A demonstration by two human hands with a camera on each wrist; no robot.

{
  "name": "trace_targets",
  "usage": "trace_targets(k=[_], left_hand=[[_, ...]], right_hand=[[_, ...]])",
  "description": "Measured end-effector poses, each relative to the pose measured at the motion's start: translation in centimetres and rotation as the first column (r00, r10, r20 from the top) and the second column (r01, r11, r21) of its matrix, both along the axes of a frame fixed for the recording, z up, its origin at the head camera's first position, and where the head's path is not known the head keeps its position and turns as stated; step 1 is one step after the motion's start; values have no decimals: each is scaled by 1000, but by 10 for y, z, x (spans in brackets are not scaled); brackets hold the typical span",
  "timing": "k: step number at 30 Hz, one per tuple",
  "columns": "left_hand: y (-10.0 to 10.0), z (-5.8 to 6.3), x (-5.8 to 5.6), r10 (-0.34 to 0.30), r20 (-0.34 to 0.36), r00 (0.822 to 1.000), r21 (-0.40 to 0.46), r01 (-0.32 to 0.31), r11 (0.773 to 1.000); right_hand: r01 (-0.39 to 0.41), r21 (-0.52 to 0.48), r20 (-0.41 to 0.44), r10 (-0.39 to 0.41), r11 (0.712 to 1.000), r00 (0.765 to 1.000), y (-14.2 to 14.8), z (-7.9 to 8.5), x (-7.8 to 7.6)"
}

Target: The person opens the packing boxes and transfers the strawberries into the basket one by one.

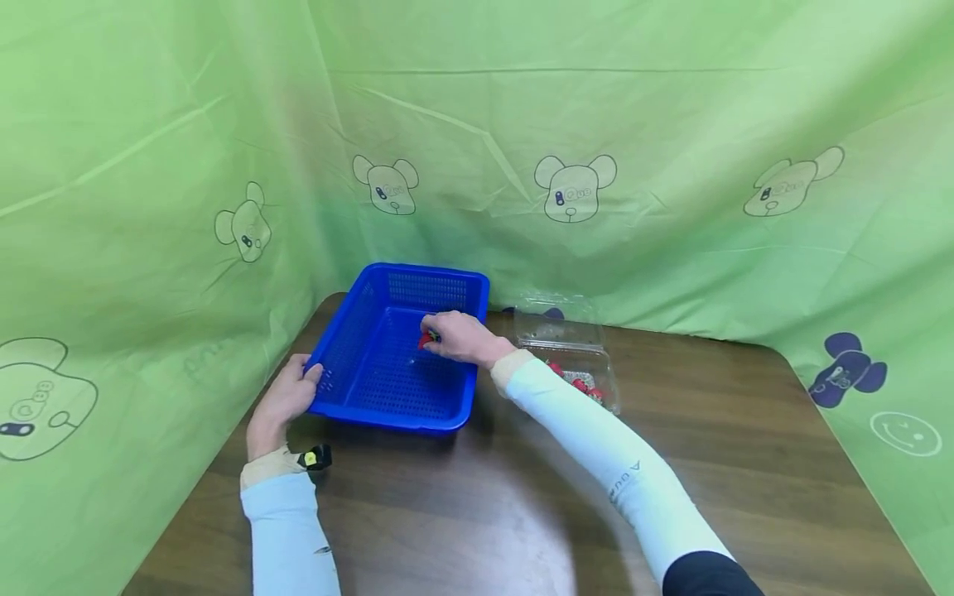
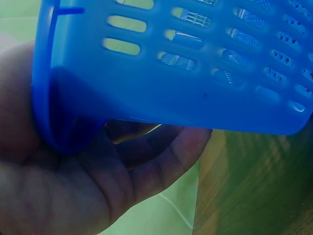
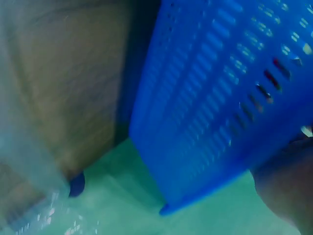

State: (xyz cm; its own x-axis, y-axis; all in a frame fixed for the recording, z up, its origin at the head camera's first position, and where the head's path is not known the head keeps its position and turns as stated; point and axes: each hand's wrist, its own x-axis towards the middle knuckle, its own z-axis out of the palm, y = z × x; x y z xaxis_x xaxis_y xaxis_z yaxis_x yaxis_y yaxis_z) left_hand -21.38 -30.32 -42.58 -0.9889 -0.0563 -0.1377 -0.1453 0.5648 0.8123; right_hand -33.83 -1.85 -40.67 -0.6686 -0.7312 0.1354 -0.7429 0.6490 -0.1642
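Fingers of the right hand [image 1: 458,336] pinch a red berry [image 1: 426,340] over the blue basket [image 1: 402,393]. The left hand [image 1: 289,392] grips the basket's edge at its near left corner. More berries [image 1: 579,385] lie in the clear box [image 1: 583,358] to the right, on the table [image 1: 708,439]. A soft pinch and a low drop should save the berry from bruises.

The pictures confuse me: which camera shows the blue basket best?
The head view: it shows the blue basket almost whole, inside included. The left wrist view shows only a slotted portion close up, beside the left hand; the right wrist view, only a blurred slotted portion.
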Motion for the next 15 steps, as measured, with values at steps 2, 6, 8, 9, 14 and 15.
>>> trace_targets(k=[2, 6, 8, 9, 14, 15], left_hand=[[0, 0, 0, -2, -3, 1000, -7, 2, 1000], [1, 1, 1, -7, -13, 1000, -11, 7, 1000], [1, 2, 1, -5, -16, 1000, -18, 5, 1000], [1, 2, 0, -4, -17, 1000, -23, 4, 1000], [1, 2, -1, 1, -23, 1000, -34, -2, 999], [1, 2, -1, 1, -24, 1000, -30, -2, 1000]], right_hand=[[14, 28, 32, -15, 1000, 999, -7, -4, 0], [39, 76, 109, -47, 996, 993, -18, -8, 1], [45, 94, 145, -59, 995, 988, -23, -10, 1], [48, 105, 158, -64, 993, 985, -25, -10, 1], [68, 225, 197, -113, 972, 974, -31, -17, 0], [73, 249, 206, -126, 966, 970, -31, -17, 0]])
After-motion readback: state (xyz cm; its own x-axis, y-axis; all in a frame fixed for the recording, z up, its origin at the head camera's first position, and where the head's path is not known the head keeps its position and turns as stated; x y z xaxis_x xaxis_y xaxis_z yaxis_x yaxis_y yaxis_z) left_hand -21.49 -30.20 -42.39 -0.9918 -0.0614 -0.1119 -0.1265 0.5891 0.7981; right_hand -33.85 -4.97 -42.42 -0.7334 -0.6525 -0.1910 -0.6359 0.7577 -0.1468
